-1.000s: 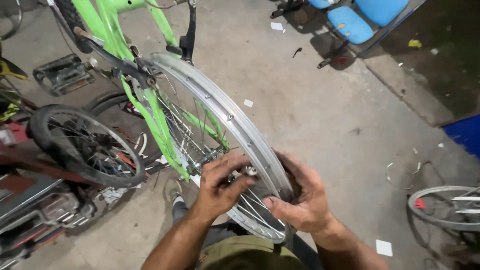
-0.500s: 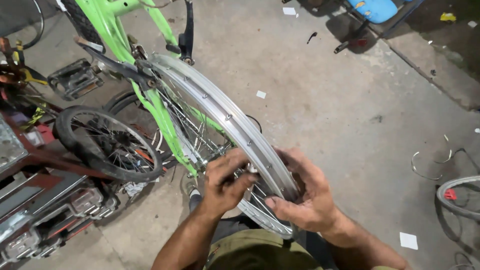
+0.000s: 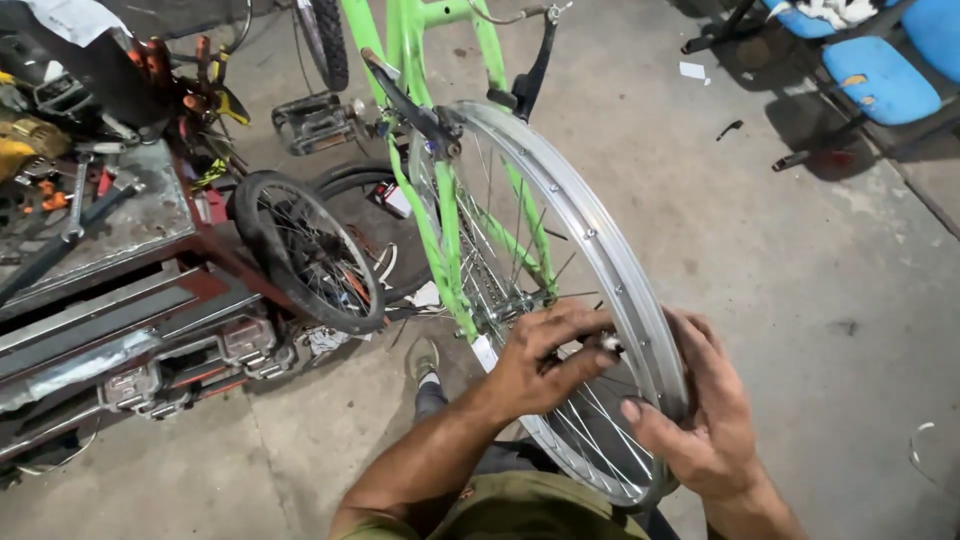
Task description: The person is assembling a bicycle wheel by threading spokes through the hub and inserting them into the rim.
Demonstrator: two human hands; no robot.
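Observation:
A bare silver bicycle rim [image 3: 590, 225] with spokes sits in the fork of an upturned bright green bicycle frame [image 3: 440, 230]. My left hand [image 3: 545, 360] reaches in among the spokes near the rim's inner edge, fingers pinched on a small pale part at a spoke end. My right hand [image 3: 700, 415] wraps the rim's outer edge from the right, thumb on the near side. My knee and foot [image 3: 425, 365] show below the wheel.
A small tyred wheel [image 3: 305, 250] leans against a red metal workbench [image 3: 110, 240] strewn with tools at left. A pedal [image 3: 315, 120] lies behind it. Blue chairs [image 3: 880, 75] stand at top right on the concrete floor. Another wheel's edge [image 3: 920, 450] shows at right.
My head has shifted so the workbench fills more of the left side. Both hands stay on the rim in nearly the same grip.

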